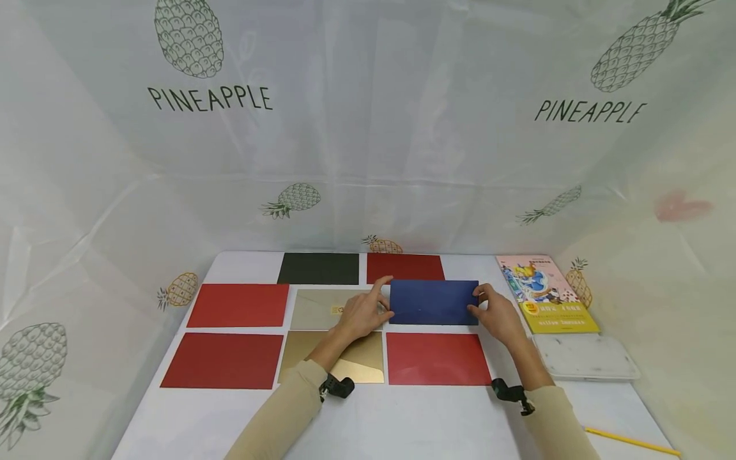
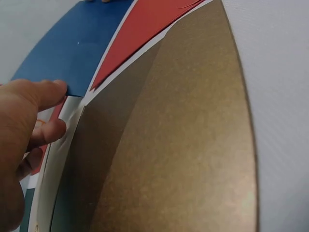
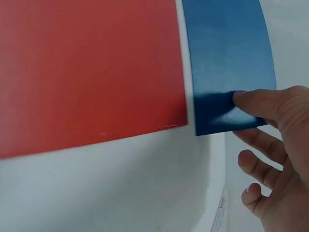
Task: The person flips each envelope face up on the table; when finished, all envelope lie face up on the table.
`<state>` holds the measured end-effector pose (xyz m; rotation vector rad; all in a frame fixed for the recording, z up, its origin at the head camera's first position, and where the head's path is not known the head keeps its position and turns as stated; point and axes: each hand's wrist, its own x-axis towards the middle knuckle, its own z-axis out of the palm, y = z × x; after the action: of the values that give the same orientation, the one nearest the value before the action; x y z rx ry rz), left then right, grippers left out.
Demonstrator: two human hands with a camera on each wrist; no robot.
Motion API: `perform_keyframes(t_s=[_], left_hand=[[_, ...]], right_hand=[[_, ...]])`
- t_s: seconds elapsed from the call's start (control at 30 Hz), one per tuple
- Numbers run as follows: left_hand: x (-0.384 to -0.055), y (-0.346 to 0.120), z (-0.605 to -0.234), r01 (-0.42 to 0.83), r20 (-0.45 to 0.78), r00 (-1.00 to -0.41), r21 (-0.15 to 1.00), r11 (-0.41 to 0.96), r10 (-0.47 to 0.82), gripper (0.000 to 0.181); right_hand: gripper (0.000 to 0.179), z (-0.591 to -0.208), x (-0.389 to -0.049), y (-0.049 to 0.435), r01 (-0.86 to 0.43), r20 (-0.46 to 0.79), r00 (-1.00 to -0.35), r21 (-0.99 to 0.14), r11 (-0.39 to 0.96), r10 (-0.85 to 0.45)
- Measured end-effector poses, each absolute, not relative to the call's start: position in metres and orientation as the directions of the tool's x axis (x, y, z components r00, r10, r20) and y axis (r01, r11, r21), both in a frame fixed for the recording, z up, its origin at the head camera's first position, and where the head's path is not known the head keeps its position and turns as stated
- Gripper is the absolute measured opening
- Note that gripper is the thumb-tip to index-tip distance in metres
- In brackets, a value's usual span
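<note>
A dark blue envelope [image 1: 434,302] lies in the right column of the middle row. My right hand [image 1: 499,313] pinches its right edge. In the right wrist view the thumb [image 3: 256,102] presses on top of the envelope, and the fingers are partly hidden below. My left hand [image 1: 362,313] is at the left edge, its thumb by the near corner and index finger by the far corner. In the left wrist view a fingertip [image 2: 57,92] touches the blue edge. Beneath the left hand and wrist lie a beige envelope [image 1: 313,306] and a gold envelope [image 1: 362,367].
Red envelopes lie at left [image 1: 238,305], front left [image 1: 221,361], front right [image 1: 437,359] and back [image 1: 406,267], beside a dark green envelope [image 1: 318,268]. At right are a colourful book [image 1: 552,294], a white flat case [image 1: 586,358] and a yellow pencil [image 1: 629,440].
</note>
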<state>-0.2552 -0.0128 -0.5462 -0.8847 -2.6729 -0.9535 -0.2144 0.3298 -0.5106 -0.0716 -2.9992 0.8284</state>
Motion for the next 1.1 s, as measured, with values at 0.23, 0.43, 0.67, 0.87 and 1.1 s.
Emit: perform_keyframes(t_s=[0.23,0.43,0.67,0.87,1.1], left_hand=[[-0.260,-0.015,-0.546,0.544,0.298,-0.838,0.498,0.675,0.456,0.085],[-0.266,-0.019,-0.545,0.544,0.273,-0.838,0.493,0.679,0.472,0.085],[-0.272,-0.025,-0.547,0.529,0.193,-0.842,0.475,0.703,0.503,0.083],[-0.272,-0.029,-0.546,0.548,0.132,-0.827,0.406,0.731,0.547,0.077],[-0.272,-0.032,-0.548,0.586,0.102,-0.801,0.332,0.739,0.590,0.073]], right_hand=[[0.042,-0.516,-0.215,0.328,0.009,-0.020,-1.000,-0.482,0.876,0.000],[0.043,-0.519,-0.216,0.329,-0.030,-0.019,-0.999,-0.492,0.870,-0.046],[0.051,-0.530,-0.217,0.333,-0.071,-0.054,-0.992,-0.526,0.848,-0.116],[0.050,-0.531,-0.217,0.334,-0.098,-0.036,-0.991,-0.462,0.882,-0.129],[0.045,-0.530,-0.214,0.334,-0.133,-0.025,-0.987,-0.428,0.894,-0.159]])
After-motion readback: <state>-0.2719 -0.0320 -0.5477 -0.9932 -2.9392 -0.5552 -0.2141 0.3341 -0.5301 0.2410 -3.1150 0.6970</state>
